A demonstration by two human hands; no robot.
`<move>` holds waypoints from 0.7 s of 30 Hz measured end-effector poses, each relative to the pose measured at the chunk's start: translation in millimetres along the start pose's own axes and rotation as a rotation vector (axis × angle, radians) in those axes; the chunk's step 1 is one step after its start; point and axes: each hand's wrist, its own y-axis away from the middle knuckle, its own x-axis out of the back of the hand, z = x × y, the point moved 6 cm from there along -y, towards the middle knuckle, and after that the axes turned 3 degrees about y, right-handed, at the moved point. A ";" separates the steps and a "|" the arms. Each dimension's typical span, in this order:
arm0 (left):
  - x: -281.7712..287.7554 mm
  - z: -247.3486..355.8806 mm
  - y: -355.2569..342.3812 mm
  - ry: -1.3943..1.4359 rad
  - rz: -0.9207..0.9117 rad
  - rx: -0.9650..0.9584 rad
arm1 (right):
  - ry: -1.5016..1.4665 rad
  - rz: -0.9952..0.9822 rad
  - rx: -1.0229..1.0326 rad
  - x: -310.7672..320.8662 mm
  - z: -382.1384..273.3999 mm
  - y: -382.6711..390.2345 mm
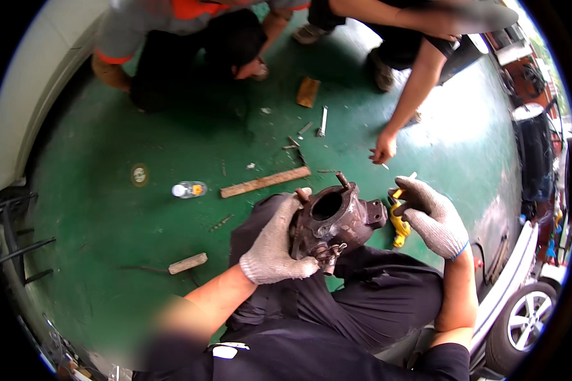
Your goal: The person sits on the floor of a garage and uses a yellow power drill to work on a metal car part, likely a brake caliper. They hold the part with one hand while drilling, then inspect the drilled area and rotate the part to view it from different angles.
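My left hand (276,244), in a light knitted work glove, grips the left side of a rusty, dark metal housing (356,223). The part looks like a turbocharger or exhaust casting, with a round opening, protruding studs and a small fitting near its bottom. It is held above my lap, tilted so the opening faces up. My right hand (435,219), gloved too, is raised apart from the housing on its right. Between its bent fingers is a thin stick with a white end and an orange end, seemingly a cigarette (414,175). A yellow tool (400,230) lies behind, beside that hand.
Beyond my knees, a wooden strip (265,182), a small clear bottle (189,190), a wrench (323,120) and drill bits (222,222) lie on the green floor. A wood block (187,263) is at left. Two people crouch opposite; one person's bare hand (384,149) reaches in.
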 end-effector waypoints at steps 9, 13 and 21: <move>1.2 26.4 14.7 0.292 0.051 -0.017 | 0.013 -0.013 -0.002 2.6 -11.2 -8.4; 11.3 21.8 7.4 0.179 0.139 -0.114 | 0.029 -0.023 -0.023 3.3 -12.2 -4.6; -4.1 20.7 -0.2 0.271 0.021 -0.014 | -0.011 0.025 -0.036 13.5 -2.4 11.4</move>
